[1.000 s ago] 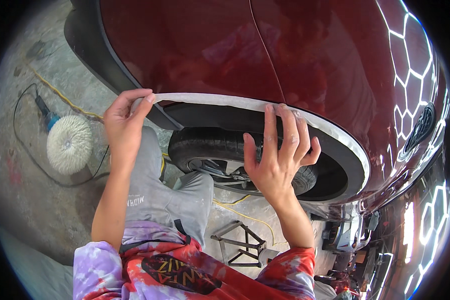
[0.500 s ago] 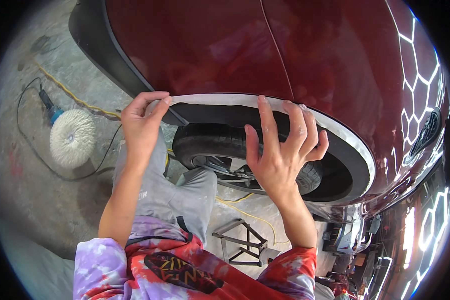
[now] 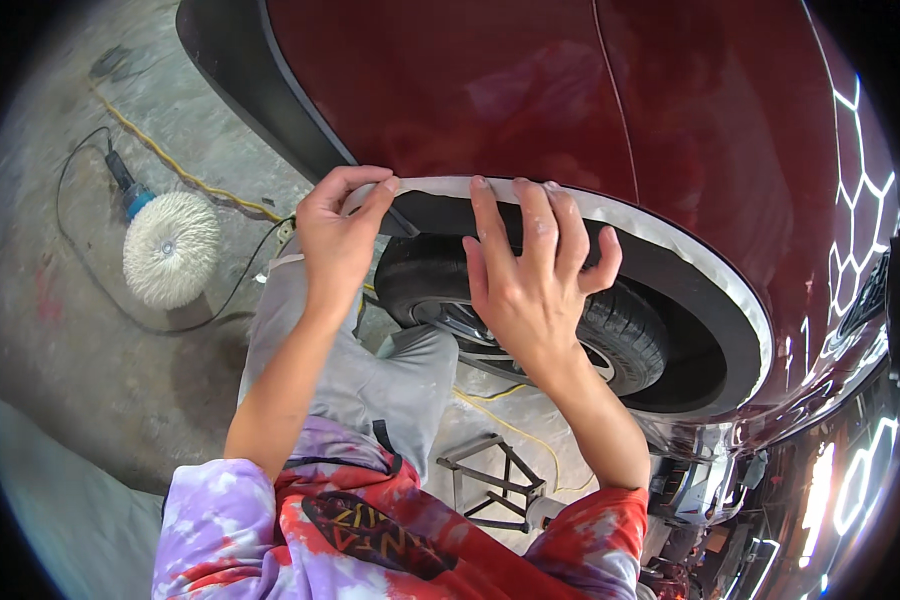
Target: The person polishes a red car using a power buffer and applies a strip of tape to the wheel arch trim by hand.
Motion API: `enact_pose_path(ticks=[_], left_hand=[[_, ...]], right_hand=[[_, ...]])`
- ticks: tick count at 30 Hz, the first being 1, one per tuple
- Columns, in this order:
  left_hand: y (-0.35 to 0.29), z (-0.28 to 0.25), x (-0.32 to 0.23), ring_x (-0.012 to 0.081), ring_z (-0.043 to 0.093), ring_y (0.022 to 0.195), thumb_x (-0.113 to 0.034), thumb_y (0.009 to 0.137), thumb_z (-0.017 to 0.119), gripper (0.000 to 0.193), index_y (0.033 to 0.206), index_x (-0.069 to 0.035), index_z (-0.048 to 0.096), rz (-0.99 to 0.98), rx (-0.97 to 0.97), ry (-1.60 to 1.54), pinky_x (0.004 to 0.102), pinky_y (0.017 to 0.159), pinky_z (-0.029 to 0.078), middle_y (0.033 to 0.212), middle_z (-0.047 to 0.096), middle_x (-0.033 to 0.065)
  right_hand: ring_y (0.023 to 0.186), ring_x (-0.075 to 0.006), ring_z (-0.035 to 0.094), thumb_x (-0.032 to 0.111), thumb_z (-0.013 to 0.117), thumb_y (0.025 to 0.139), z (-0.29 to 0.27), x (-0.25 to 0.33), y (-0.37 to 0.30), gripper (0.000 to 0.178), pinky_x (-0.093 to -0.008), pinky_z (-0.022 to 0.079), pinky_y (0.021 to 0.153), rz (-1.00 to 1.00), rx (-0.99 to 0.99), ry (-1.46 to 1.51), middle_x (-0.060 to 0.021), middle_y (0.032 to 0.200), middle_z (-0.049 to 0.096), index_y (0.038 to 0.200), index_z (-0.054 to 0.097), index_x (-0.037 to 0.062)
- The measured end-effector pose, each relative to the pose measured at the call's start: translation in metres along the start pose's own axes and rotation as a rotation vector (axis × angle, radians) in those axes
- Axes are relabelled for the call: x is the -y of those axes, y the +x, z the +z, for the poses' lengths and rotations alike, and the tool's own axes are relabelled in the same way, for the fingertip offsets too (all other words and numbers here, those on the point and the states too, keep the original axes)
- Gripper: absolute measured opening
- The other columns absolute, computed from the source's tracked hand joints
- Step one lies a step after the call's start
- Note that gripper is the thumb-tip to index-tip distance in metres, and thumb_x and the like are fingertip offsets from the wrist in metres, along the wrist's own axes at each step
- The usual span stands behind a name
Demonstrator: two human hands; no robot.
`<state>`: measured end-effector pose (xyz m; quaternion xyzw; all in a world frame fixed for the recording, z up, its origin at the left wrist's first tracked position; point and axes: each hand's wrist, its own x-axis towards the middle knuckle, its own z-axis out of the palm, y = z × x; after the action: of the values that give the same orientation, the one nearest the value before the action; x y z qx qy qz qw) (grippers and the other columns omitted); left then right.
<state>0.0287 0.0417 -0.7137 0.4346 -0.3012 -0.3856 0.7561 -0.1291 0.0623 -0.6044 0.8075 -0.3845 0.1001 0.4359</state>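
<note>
A pale strip of masking tape (image 3: 660,228) follows the curved edge of the black wheel-arch trim (image 3: 705,335) on a dark red car (image 3: 450,100). At the strip's left part, my left hand (image 3: 340,225) pinches it between thumb and fingers, close to the joint with the black sill trim (image 3: 260,110). My right hand (image 3: 535,290) is open, fingers apart, with several fingertips pressed on the tape to the right of my left hand. Below the arch is the wheel's black tyre (image 3: 630,335), partly covered by my right hand and wrist.
On the concrete floor at left lies a polisher with a white wool pad (image 3: 170,250) and dark cord. A yellow cable (image 3: 185,175) runs across the floor. Below the wheel stands a dark metal frame stand (image 3: 495,485). Glossy bodywork at right reflects hexagonal lights.
My right hand has slid left along the tape, closer to my left hand. My left hand still pinches the tape. The whole view has shifted, so the car appears farther right.
</note>
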Motion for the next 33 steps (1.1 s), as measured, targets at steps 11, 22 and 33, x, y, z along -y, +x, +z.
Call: enact_pose_path(ticks=[11,22,33], left_hand=[[-0.004,0.004,0.000,0.0068,0.062,0.078,-0.004,0.087,0.076,0.008,0.093,0.000,0.072,-0.074,-0.055,-0.042,0.0236,0.073,0.050,0.086,0.072,0.0034],[0.002,-0.002,0.000,0.0064,0.059,0.068,-0.012,0.084,0.080,0.017,0.088,-0.002,0.068,-0.201,-0.031,0.000,0.0239,0.059,0.045,0.077,0.071,0.0033],[0.025,-0.049,0.006,0.0047,0.058,0.067,-0.014,0.084,0.081,0.018,0.089,-0.002,0.069,-0.061,0.065,0.295,0.0230,0.060,0.044,0.077,0.069,0.0007]], right_hand=[[0.127,-0.0204,0.049,0.032,0.077,0.077,0.013,0.017,0.003,0.054,-0.0572,0.017,0.110,-0.118,0.019,-0.028,0.0005,0.131,0.055,0.130,0.067,0.0272],[0.125,-0.0167,0.050,0.031,0.074,0.080,0.022,0.033,0.005,0.048,-0.0559,0.019,0.110,-0.150,0.036,-0.032,0.0036,0.127,0.056,0.127,0.068,0.0238],[0.124,-0.0153,0.051,0.031,0.068,0.086,0.034,0.048,0.004,0.043,-0.0547,0.021,0.110,-0.175,0.022,-0.067,0.0047,0.126,0.055,0.128,0.067,0.0225]])
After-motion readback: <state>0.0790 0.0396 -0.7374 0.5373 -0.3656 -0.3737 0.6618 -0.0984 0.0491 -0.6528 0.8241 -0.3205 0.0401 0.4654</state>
